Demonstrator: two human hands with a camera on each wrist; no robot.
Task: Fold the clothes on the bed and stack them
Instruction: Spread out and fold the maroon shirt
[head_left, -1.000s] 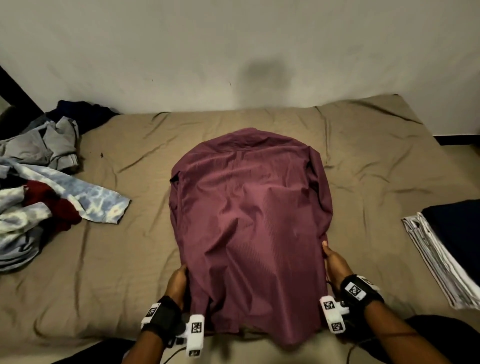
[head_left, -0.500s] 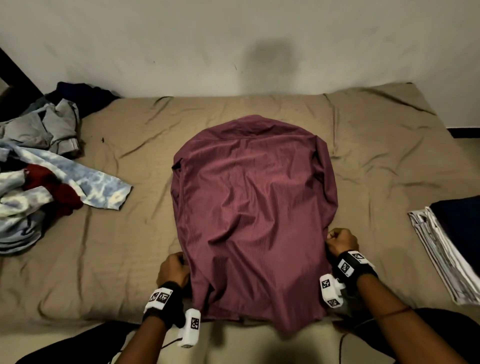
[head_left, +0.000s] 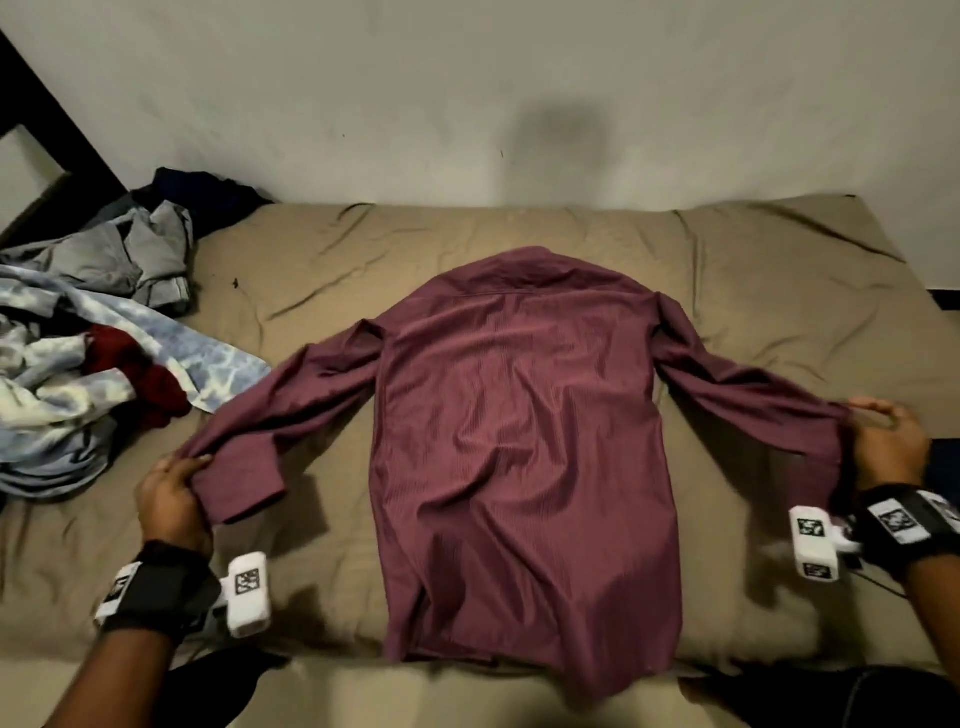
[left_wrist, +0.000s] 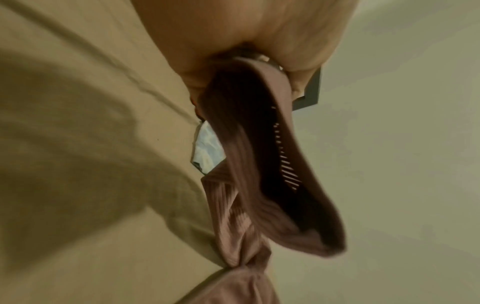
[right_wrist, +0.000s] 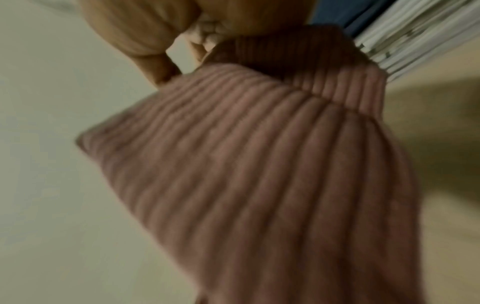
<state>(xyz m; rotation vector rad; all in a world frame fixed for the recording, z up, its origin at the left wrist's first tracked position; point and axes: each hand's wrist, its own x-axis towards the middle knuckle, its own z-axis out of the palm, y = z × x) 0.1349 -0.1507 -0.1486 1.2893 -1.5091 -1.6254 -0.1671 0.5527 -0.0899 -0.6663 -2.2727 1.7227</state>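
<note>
Maroon shirt (head_left: 524, 441) lay back-up at the centre of the bed (head_left: 779, 291), collar toward the wall, hem reaching the near edge. Both sleeves were drawn outward. The left hand (head_left: 169, 493) pinched the left cuff (head_left: 239, 478), thumb over the fabric, the cuff lifted just off the sheet; the left wrist view showed the cuff (left_wrist: 272, 164) hanging open below the curled fingers. The right hand (head_left: 888, 447) gripped the right cuff (head_left: 826, 441) in the same way — the right wrist view, though blurred, showed ribbed cloth (right_wrist: 259, 164) caught between thumb and fingers.

Unfolded clothes (head_left: 78, 374) were heaped at the left of the bed, the tie-dye piece (head_left: 218, 369) just beside the left sleeve. A folded stack (right_wrist: 415, 41) appeared only in the right wrist view, close to the right hand.

Probable hazards: an uneven pull on the two cuffs would skew the shirt's body and crease its back; the left sleeve, laid flat, could catch the tie-dye piece; the hem at the near edge could slide off — dragging the body with it.
</note>
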